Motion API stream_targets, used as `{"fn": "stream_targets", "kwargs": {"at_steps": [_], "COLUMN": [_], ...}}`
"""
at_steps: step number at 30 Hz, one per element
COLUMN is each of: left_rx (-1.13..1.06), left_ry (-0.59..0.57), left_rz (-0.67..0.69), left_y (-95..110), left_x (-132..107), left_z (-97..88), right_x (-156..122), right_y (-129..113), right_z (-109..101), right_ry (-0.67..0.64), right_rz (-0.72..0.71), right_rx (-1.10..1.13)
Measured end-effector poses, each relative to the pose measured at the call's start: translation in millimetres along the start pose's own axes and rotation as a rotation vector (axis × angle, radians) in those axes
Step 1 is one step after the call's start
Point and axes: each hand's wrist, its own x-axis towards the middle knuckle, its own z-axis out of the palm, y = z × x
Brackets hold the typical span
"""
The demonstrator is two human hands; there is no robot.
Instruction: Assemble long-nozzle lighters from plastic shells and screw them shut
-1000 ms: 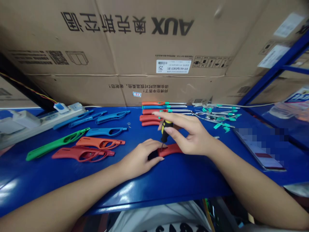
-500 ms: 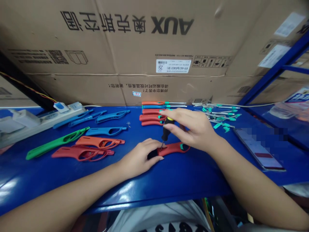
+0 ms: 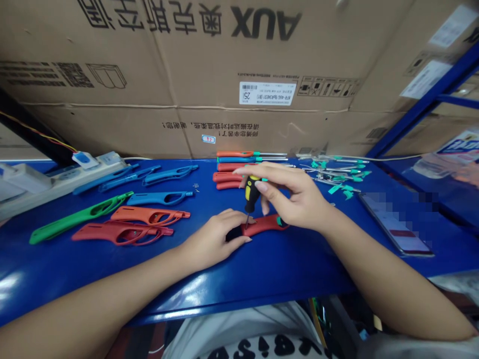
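A red lighter point(image 3: 263, 225) with a green part near its right end lies flat in front of me. My left hand point(image 3: 220, 233) grips its left end between thumb and fingers. In my right hand point(image 3: 295, 192) is a small black and yellow screwdriver point(image 3: 251, 193), held by thumb and fingers with its tip down on the lighter's left end. My right hand hides part of the lighter's far end. Behind it lies a row of lighters, among them an orange one point(image 3: 234, 154) and a blue one point(image 3: 235, 160).
Loose red point(image 3: 101, 233), orange point(image 3: 132, 214), green point(image 3: 80, 222) and blue casings point(image 3: 155, 198) lie at left, near small screws point(image 3: 196, 188). A power strip point(image 3: 86, 172) stands beyond. Metal rods with green parts point(image 3: 337, 172) and a phone point(image 3: 396, 227) are at right. A cardboard box point(image 3: 194, 75) backs the table.
The screwdriver has gone from leaning right to nearly upright, and my right hand's fingers have loosened and shifted around its handle. My left hand keeps its hold. The view has shifted slightly.
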Motion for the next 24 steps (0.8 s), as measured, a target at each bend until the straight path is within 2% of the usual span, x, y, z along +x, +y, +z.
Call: {"fn": "stream_targets", "kwargs": {"at_steps": [4,6,10,12,15,17,21,24], "left_rx": [0.0,0.0,0.011,0.017,0.033,0.045,0.047,0.043], "left_ry": [0.02,0.025,0.009,0.013,0.02,0.028,0.031,0.033], "left_rz": [0.01,0.015,0.018,0.023,0.027,0.029,0.03,0.023], "left_y": [-0.3,-0.1,-0.2,-0.8,-2.0,-2.3,-1.8,-1.8], "left_x": [-0.3,-0.5,-0.6,-0.8,-1.1,-1.2,-1.1,-1.1], "left_z": [1.0,1.1,0.5,0.8,1.8,2.1,1.5,1.9], "right_x": [-1.5,-3.5,-4.3,-3.7,-4.9,-6.5,-6.2,-2.9], "right_y": [0.4,1.3,0.8,-0.4,-1.3,-0.9,0.6,-0.8], "right_z": [0.7,2.3,7.4,9.6,11.6,12.5,13.7,13.4], "right_ry": [0.088,0.082,0.011,0.032,0.103,0.101,0.033,0.029], "right_rz": [-0.045,-0.083,-0.05,-0.042,-0.114,-0.173,-0.11,-0.067], "right_rx": [-0.157,-0.238,-0.062,-0.006,-0.166,-0.25,-0.04,0.076]}}
